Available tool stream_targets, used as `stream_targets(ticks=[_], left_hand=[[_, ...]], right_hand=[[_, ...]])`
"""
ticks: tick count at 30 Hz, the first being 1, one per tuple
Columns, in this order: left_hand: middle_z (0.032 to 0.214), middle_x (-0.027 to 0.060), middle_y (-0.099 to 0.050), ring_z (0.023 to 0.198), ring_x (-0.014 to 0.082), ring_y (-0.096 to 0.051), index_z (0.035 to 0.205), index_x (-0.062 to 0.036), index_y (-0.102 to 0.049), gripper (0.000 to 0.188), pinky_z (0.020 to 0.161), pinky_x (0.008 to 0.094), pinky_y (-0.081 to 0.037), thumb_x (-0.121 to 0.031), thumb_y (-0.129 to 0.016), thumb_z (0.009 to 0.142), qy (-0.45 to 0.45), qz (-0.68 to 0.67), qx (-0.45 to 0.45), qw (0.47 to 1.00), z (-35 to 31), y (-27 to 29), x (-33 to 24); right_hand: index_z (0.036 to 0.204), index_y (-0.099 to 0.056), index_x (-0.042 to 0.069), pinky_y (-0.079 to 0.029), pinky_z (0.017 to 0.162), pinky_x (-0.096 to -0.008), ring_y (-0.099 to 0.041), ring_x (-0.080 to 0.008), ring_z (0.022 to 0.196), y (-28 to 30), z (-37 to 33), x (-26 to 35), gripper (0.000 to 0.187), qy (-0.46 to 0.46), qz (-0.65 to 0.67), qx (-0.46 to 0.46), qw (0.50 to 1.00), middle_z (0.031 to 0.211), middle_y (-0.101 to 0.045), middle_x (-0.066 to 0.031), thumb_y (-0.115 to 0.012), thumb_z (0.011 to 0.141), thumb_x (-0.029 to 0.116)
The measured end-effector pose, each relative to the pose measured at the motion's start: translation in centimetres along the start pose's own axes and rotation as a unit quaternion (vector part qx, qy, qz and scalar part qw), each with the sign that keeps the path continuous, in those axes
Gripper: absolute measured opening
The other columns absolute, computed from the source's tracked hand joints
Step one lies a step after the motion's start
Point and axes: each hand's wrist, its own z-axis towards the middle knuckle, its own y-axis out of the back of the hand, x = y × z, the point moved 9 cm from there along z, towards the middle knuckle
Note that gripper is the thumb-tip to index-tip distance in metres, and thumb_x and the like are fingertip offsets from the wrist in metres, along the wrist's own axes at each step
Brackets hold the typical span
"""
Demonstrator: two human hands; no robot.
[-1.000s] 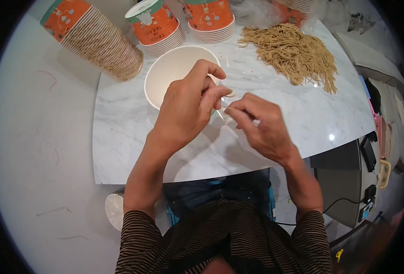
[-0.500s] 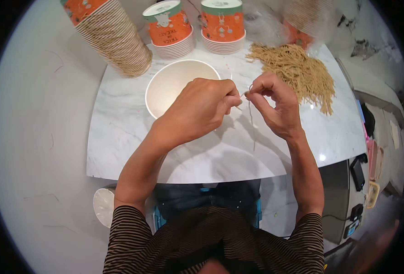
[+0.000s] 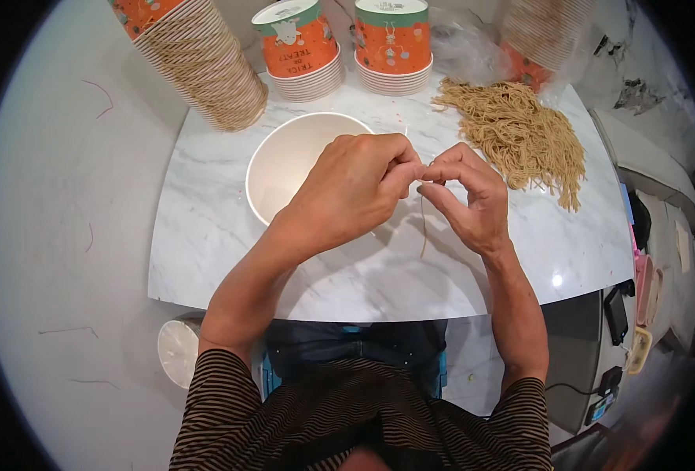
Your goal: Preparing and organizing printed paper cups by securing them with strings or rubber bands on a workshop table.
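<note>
Both my hands meet above the table, working on a thin string (image 3: 424, 229) whose loose end dangles below the fingertips. My left hand (image 3: 355, 182) is closed in a pinch, its thumb and forefinger on the string. Almost touching it, my right hand (image 3: 473, 200) pinches the string too, thumb and fingers curled into a ring. The exact crossing of the string is hidden between the fingertips. Behind my left hand stands a round white paper bucket (image 3: 277, 161), its mouth toward me and its right side partly covered by that hand.
A pile of tan strings (image 3: 524, 137) lies at the right. Two upturned stacks of orange buckets (image 3: 299, 53) (image 3: 393, 45) stand at the back, with a tall leaning stack (image 3: 202, 67) at the left. Clear plastic wrap (image 3: 469, 51) sits behind the pile. A white bin (image 3: 179, 353) is below the table's left edge.
My hands have come closer together, the right one moving slightly left and down. The hanging string end has shifted left. The whole view has tilted a little.
</note>
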Motion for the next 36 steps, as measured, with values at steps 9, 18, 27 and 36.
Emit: stream_targets(ticks=[9,18,27,36], left_hand=[[0.081,0.0046,-0.071,0.072,0.0090,-0.067,0.099,0.0043,-0.069,0.012,0.064,0.0252,-0.052,-0.007,-0.066,0.102,0.007,-0.043,0.003,0.999,-0.2,0.1,0.5],[0.102,0.0073,-0.076,0.098,0.0147,-0.074,0.110,0.0053,-0.068,0.016,0.082,0.0251,-0.057,0.004,-0.069,0.094,-0.003,-0.133,0.009,0.991,-1.3,0.6,1.0],[0.093,0.0104,-0.075,0.087,0.0206,-0.074,0.111,-0.0016,-0.073,0.026,0.075,0.0316,-0.057,-0.001,-0.079,0.086,-0.100,0.107,-0.011,0.989,-2.0,-0.3,-1.1],[0.089,0.0092,-0.077,0.081,0.0166,-0.071,0.101,-0.0004,-0.078,0.013,0.074,0.0297,-0.055,-0.001,-0.079,0.088,-0.076,0.127,-0.036,0.988,-2.1,0.7,-0.5]], right_hand=[[0.092,-0.079,0.001,-0.049,0.066,-0.0286,-0.064,-0.0150,0.076,0.4,-0.3,0.5,0.011,0.000,0.011,-0.029,1.000,0.084,-0.068,-0.0061,-0.080,0.082,-0.004],[0.088,-0.078,0.000,-0.049,0.066,-0.0300,-0.064,-0.0159,0.075,-1.3,-0.8,0.4,0.007,-0.024,0.047,0.011,0.999,0.082,-0.068,-0.0067,-0.078,0.082,-0.003],[0.089,-0.076,0.000,-0.050,0.068,-0.0305,-0.064,-0.0156,0.075,-1.3,-0.8,0.7,0.004,-0.020,0.077,0.046,0.996,0.083,-0.069,-0.0075,-0.076,0.085,-0.002],[0.105,-0.071,-0.002,-0.051,0.068,-0.0262,-0.062,-0.0100,0.075,-2.3,-1.9,-1.5,0.011,-0.152,0.215,0.029,0.964,0.085,-0.068,-0.0020,-0.068,0.100,0.008]])
